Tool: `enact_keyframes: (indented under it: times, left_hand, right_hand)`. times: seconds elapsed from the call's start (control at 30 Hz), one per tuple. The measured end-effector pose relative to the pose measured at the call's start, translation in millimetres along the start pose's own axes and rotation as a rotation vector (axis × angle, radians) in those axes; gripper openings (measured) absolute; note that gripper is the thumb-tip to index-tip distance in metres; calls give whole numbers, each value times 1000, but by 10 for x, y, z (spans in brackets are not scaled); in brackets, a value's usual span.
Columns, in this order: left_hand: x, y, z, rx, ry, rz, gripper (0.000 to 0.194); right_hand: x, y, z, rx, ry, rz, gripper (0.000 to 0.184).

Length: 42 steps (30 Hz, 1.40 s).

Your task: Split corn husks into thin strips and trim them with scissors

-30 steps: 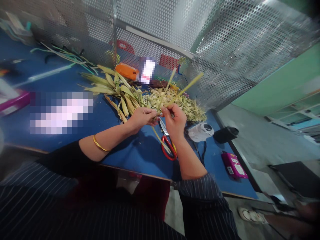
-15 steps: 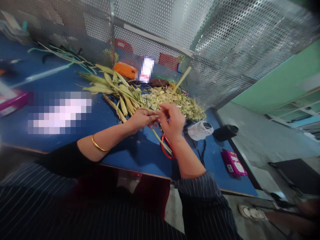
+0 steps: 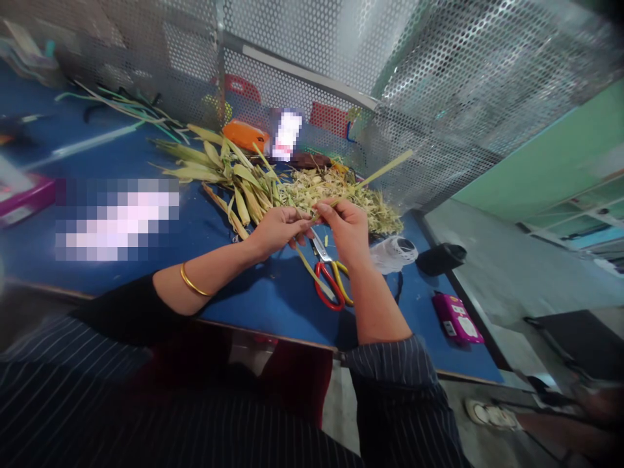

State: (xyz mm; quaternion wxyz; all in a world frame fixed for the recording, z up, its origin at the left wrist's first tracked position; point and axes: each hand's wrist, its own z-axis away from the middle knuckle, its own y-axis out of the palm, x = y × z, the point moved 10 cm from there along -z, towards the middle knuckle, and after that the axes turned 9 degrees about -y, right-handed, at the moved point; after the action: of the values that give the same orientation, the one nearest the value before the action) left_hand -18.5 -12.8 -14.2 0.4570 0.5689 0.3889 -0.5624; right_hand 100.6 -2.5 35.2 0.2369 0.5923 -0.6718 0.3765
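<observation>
Head view: near the blue table's (image 3: 287, 315) near right corner sits a purple plastic packet (image 3: 457, 318), contents hidden. Above the middle, left hand (image 3: 277, 231) and right hand (image 3: 348, 231) pinch pale-green flat leaf strips (image 3: 387, 168), fingertips close together, forearms angled inward.

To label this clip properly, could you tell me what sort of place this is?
Probably a craft workroom: scissors, corn husks and a pile of shredded plant pieces share a blue worktable.

Two hands (image 3: 277, 232) (image 3: 350, 233), one pair of scissors (image 3: 322, 251), one bangle (image 3: 188, 283)
</observation>
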Motion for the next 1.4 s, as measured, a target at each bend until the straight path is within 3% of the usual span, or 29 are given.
enact_keyframes:
  times: [0.17,0.27,0.4,0.53,0.73,0.8,0.93,1.03,1.17,1.27,1.33,1.4]
  left_hand:
    - [-65,80,24,63,39,-26,10]
    - [-74,92,23,77,56,-26,14]
    - [-69,96,10,104,80,-1,20]
    - [-49,142,38,149,56,-21,5]
    - [26,64,37,113,-73,60,15]
    - [14,-20,14,65,-67,113,20]
    - [9,-137,-15,14,-85,245,21]
    - [38,-170,-25,3,-126,337,19]
    - [109,-165,-60,17,-184,454,14]
    - [119,-222,-87,-28,-173,488,15]
    - [90,-281,-91,-73,-136,489,18]
    - [60,-328,-87,-106,-108,484,20]
  right_hand:
    - [93,-21,-13,-23,-120,112,17]
    - [26,66,7,56,-76,291,27]
    - [-38,36,19,48,-35,533,38]
    - [-173,37,23,71,65,456,41]
    - [-375,30,47,99,221,269,42]
    - [-312,13,22,105,183,222,38]
    - [24,45,-41,207,-68,284,18]
    - [175,63,-45,241,-204,339,13]
    - [239,66,-30,213,-300,476,15]
    - [404,2,8,75,-405,664,17]
    - [459,-4,39,24,-401,713,21]
    - [371,112,61,118,-308,682,25]
